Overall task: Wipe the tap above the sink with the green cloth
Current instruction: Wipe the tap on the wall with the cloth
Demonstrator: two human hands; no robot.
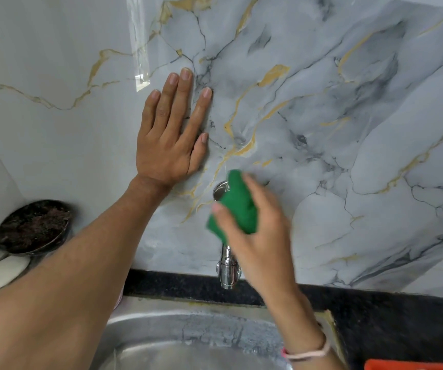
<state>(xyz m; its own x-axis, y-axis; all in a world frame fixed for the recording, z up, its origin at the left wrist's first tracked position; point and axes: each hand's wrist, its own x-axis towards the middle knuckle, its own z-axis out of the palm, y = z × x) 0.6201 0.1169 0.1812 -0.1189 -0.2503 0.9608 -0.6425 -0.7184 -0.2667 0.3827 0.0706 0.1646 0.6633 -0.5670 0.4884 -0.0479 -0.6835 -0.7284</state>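
A chrome tap point(227, 268) sticks out of the marble-patterned wall above a steel sink point(188, 332). My right hand point(260, 231) grips a folded green cloth point(237, 204) and presses it over the tap's upper body, hiding most of that part. Only the round wall flange at the cloth's top left and the spout below my hand show. My left hand point(172, 129) lies flat on the wall, fingers spread, up and to the left of the tap, holding nothing.
A dark round dish point(32, 227) with a brownish scrubber sits in the left corner, a white soap bar point(4, 272) just below it. A black stone ledge point(375, 311) runs along the wall behind the sink. Something orange point(412, 365) peeks in at the bottom right.
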